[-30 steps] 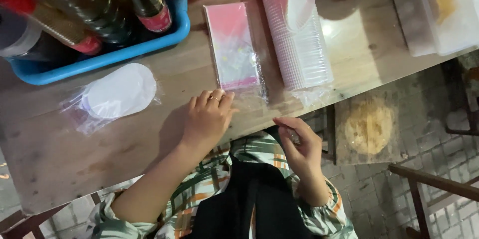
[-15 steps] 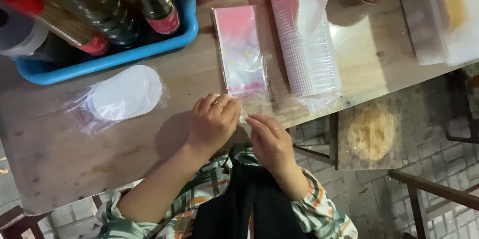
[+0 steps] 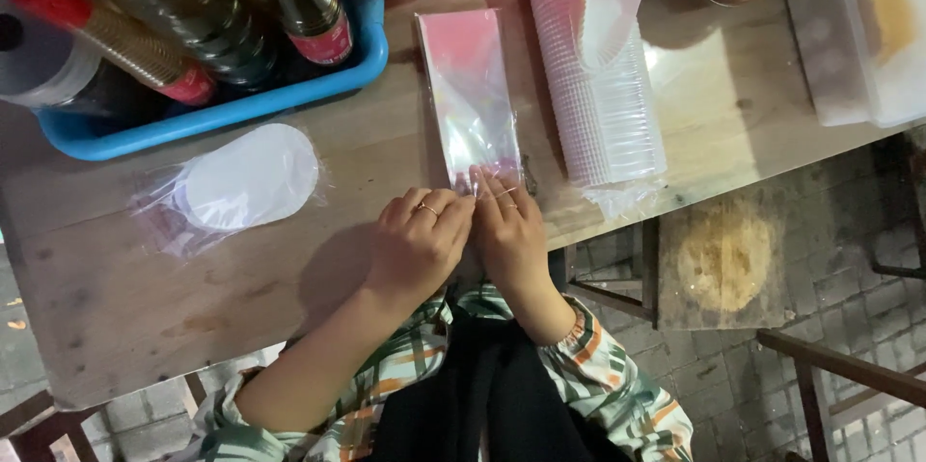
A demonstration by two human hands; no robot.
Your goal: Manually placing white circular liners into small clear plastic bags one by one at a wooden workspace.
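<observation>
My right hand has come up from my lap to join my left hand; both now pinch the near end of the clear bag stack, lying at twelve o'clock beside the sleeve of cups

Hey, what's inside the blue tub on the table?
The blue tub holds several bottles: dark ones with red caps and a clear plastic one. Their bases and the tub's floor are hidden by its wall, and the frame edge cuts off the rest.
</observation>
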